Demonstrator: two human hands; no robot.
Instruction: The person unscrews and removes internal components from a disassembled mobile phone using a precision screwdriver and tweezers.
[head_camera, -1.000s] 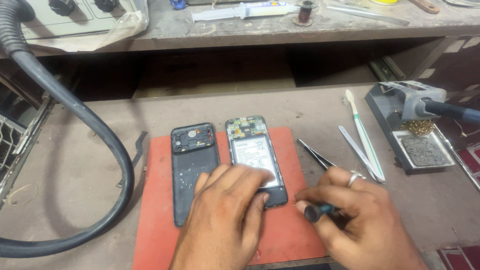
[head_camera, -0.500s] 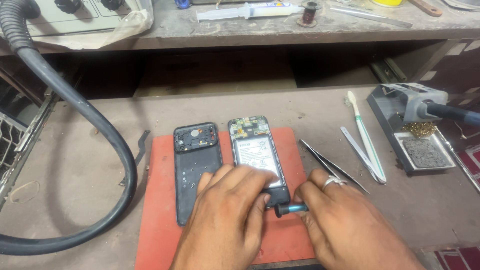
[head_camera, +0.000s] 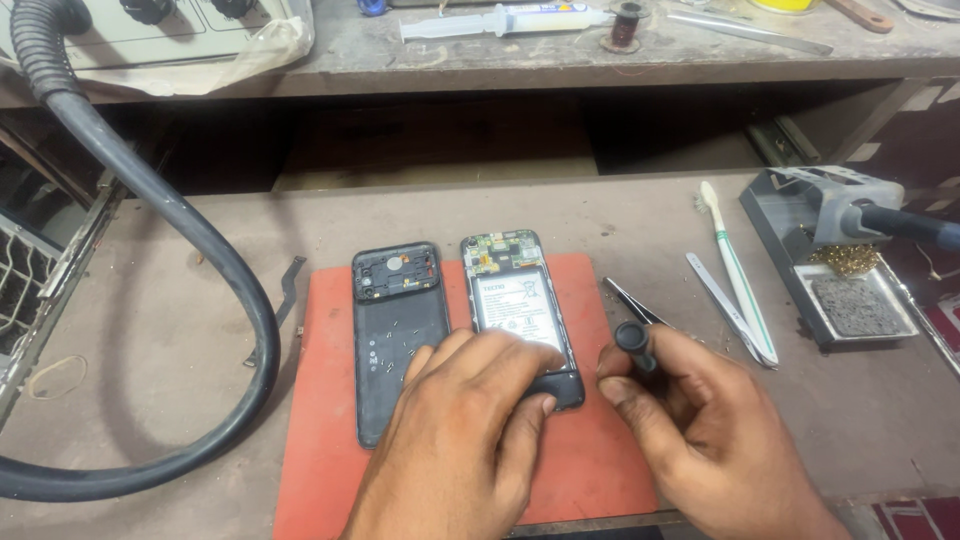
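An opened phone (head_camera: 515, 300) with its battery and circuit board showing lies on a red mat (head_camera: 330, 440). My left hand (head_camera: 470, 420) presses down on the phone's lower end. My right hand (head_camera: 690, 420) grips a small black screwdriver (head_camera: 632, 342) upright, just right of the phone's bottom corner. The phone's black back cover (head_camera: 395, 335) lies beside the phone on its left, with several tiny screws on it.
Black tweezers (head_camera: 632, 300), silver tweezers (head_camera: 722, 300) and a toothbrush (head_camera: 738, 275) lie right of the mat. A soldering iron stand (head_camera: 850, 270) with sponge sits far right. A thick black hose (head_camera: 180, 260) curves on the left. A syringe (head_camera: 500, 20) lies on the back shelf.
My right hand has turned the screwdriver from lying pointed at the phone's lower edge to standing upright, a little further right. My left hand stays on the phone.
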